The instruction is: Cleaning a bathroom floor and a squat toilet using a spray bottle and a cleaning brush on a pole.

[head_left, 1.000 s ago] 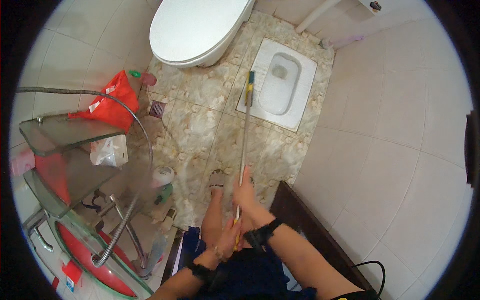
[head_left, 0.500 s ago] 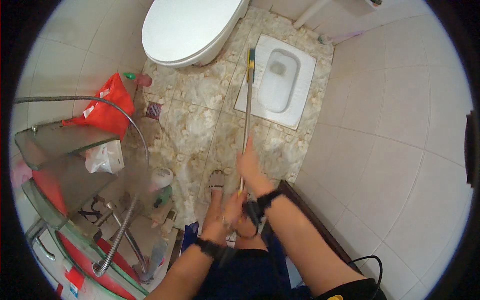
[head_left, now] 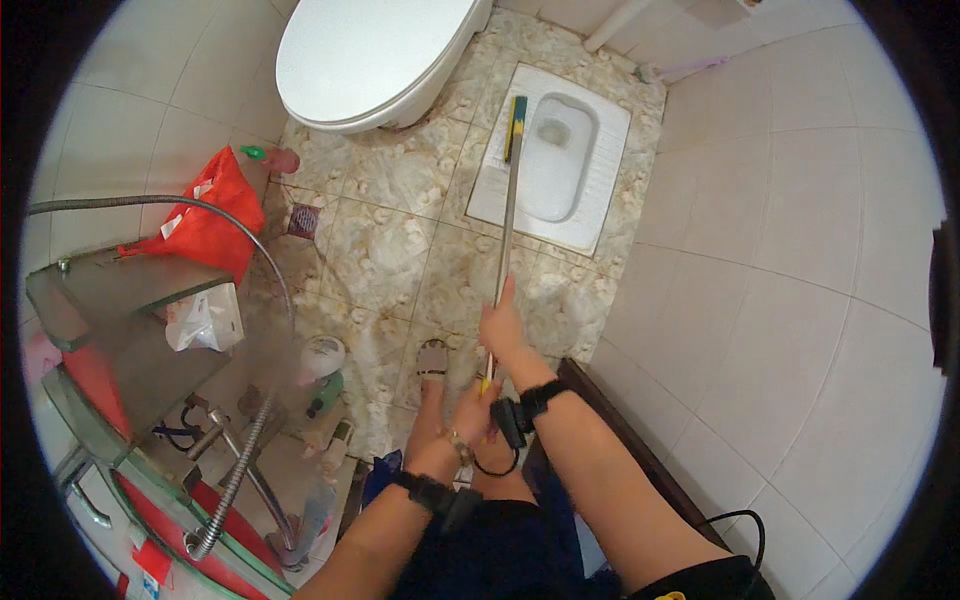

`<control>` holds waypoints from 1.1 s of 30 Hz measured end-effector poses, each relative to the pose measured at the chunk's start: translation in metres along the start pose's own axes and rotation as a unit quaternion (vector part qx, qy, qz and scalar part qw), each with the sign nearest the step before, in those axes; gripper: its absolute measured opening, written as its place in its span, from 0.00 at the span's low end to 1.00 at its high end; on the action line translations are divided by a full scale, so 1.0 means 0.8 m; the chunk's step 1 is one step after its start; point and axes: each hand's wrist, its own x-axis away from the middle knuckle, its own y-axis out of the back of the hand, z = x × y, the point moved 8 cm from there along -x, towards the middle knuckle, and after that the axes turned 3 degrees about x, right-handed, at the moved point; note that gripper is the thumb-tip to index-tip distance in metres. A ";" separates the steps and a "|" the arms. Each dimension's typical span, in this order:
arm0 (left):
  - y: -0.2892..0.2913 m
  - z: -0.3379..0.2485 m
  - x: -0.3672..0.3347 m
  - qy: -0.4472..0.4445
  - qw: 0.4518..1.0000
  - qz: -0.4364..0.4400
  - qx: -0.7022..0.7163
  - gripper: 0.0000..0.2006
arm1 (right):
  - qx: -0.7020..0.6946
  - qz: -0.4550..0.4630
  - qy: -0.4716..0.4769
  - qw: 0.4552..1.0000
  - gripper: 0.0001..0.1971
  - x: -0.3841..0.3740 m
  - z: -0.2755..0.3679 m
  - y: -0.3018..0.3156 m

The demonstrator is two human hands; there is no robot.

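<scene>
Brush [head_left: 510, 205] in both hands [head_left: 503, 328] [head_left: 478, 406] — seemingly touching squat pan [head_left: 552, 185].

Red bag [head_left: 228, 186] near a pink bottle [head_left: 284, 161]

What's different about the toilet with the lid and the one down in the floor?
The lidded toilet stands up from the floor; the squat toilet is set into it. The lidded toilet is shut on top, while the squat toilet lies open. The lidded toilet looks rounded, but the squat toilet has a four-sided outer edge. Both are white.
</scene>
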 end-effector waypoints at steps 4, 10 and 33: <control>0.005 0.143 0.071 0.048 0.998 0.044 -0.017 0.16 | -0.032 0.090 -0.055 0.994 0.36 0.133 -0.071 -0.061; 0.017 0.075 0.094 0.091 0.996 -0.008 -0.015 0.16 | -0.015 0.060 -0.005 0.998 0.35 0.097 -0.039 -0.036; -0.040 0.109 0.042 -0.017 0.999 -0.001 0.030 0.18 | -0.057 -0.027 0.062 0.996 0.35 0.097 -0.057 0.015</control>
